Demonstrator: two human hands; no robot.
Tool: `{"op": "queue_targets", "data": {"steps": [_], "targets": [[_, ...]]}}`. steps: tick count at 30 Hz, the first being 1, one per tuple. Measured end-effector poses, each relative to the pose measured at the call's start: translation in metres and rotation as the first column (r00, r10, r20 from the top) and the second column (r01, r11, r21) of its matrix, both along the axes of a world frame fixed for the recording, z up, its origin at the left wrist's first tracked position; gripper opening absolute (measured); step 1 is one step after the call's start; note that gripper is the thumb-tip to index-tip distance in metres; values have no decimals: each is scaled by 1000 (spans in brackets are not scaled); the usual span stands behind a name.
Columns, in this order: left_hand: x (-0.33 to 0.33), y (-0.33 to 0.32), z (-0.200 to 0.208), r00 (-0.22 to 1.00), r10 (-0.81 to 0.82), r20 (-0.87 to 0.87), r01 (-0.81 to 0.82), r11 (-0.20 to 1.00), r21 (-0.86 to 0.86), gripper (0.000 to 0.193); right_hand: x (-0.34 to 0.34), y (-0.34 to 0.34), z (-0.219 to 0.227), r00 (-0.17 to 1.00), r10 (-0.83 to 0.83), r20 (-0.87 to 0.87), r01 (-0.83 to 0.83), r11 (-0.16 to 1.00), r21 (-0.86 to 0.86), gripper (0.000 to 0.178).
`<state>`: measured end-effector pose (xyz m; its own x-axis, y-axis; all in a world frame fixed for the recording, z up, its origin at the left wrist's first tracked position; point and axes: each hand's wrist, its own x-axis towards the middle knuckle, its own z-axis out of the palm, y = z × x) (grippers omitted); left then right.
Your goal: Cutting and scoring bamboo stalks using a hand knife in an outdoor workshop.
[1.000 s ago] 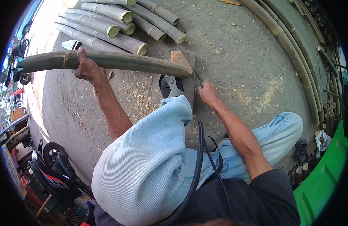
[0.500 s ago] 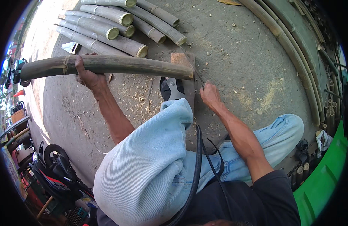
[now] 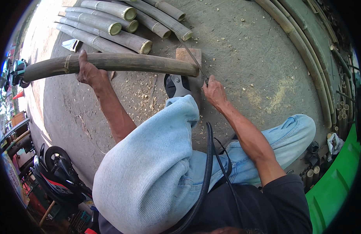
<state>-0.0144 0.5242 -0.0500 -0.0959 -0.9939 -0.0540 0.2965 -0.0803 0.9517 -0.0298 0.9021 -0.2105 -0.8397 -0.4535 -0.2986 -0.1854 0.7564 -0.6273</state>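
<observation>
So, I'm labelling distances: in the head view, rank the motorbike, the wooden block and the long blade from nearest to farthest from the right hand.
1. Long blade: held in the right hand.
2. Wooden block: ahead of the hand, slightly left.
3. Motorbike: far off, at lower left.

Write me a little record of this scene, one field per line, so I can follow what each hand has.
Left hand: gripping a bamboo pole left of its middle
Right hand: holding a long, thin blade by its lower end
Blade position: beside the pole's right end; contact unclear
Near pole's right end: reddish-brown block
Beyond the pole: pile of cut bamboo
Ground: pale chips scattered about
Far right: long bamboo poles
Lower left: parked motorbike
</observation>
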Motion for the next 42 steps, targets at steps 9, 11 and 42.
{"op": "queue_targets", "data": {"steps": [9,11,42], "targets": [[5,-5,6,998,46,48,-44,999,-30,48,-22,-25,54,959,-132,-251,39,938,-346,24],[2,-5,0,998,45,47,-45,999,-2,46,-13,-11,22,958,-98,-271,7,948,-318,24],[10,8,10,968,-232,-97,226,972,-68,42,-14,22,-38,992,-6,130,-4,997,75,31]]}}
